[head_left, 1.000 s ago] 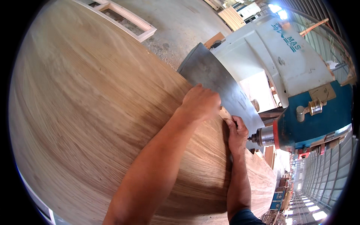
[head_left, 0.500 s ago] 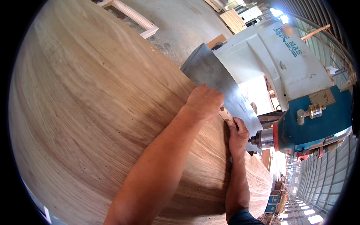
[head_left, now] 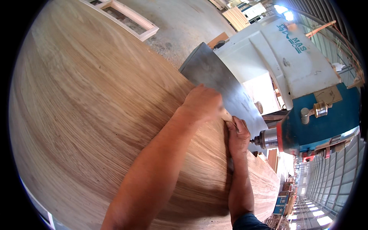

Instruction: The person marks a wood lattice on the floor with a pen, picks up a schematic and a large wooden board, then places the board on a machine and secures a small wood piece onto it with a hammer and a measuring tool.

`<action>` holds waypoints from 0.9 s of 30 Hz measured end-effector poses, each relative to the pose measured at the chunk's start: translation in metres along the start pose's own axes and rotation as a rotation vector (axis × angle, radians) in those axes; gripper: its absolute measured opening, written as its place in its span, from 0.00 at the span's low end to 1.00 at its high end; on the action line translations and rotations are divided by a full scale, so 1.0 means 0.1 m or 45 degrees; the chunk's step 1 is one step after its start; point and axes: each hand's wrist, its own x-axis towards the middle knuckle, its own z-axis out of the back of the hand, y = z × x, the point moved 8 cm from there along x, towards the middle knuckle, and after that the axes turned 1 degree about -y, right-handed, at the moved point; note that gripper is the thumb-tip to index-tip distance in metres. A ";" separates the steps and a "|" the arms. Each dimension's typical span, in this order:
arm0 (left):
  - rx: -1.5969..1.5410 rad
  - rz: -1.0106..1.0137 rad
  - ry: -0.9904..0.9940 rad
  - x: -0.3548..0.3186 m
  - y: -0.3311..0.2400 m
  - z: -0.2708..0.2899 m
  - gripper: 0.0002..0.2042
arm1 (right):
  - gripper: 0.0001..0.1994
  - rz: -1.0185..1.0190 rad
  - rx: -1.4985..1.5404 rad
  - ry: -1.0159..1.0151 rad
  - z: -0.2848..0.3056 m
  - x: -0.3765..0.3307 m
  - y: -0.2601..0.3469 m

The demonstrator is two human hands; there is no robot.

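A large wood-grained panel (head_left: 88, 115) spreads under my arms and fills the left and middle of the view. Near its right edge, my right hand (head_left: 239, 136) pinches a small pale piece of wood (head_left: 227, 115) between thumb and fingers. My left hand (head_left: 203, 101) is closed like a fist at the far end of that piece, its knuckles up. Its fingertips are hidden, so what it grips cannot be made out. Just right of my right hand, a machine's metal spindle (head_left: 268, 138) with a narrow bit points toward the panel edge.
The white and teal machine (head_left: 318, 119) stands on the right, its grey metal table (head_left: 214, 69) lying beyond my hands along the panel's edge. A pale wooden frame (head_left: 147, 32) is at the far left, above the concrete floor (head_left: 172, 19). Stacked boards (head_left: 236, 18) stand farther back.
Both hands and the small wood piece have shifted slightly left. My left hand has turned a little and looks blurred at its fingers. The whole view has also shifted slightly.
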 end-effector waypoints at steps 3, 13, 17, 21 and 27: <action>0.014 0.100 0.160 0.05 -0.02 -0.07 0.12 | 0.12 -0.004 -0.030 0.007 0.01 -0.01 -0.03; 0.031 0.498 0.397 0.06 0.02 -0.02 0.19 | 0.20 -0.257 0.397 -0.215 0.51 0.80 -0.08; 0.063 0.466 0.398 0.07 -0.10 -0.11 0.20 | 0.19 -0.144 0.261 -0.259 -0.10 0.92 -0.38; 0.108 0.430 0.358 0.06 -0.04 -0.07 0.18 | 0.16 -0.020 -0.233 -0.226 -0.23 0.85 0.19; 0.209 0.349 0.365 0.10 -0.12 -0.10 0.14 | 0.17 0.009 -0.112 -0.210 -0.04 0.76 0.22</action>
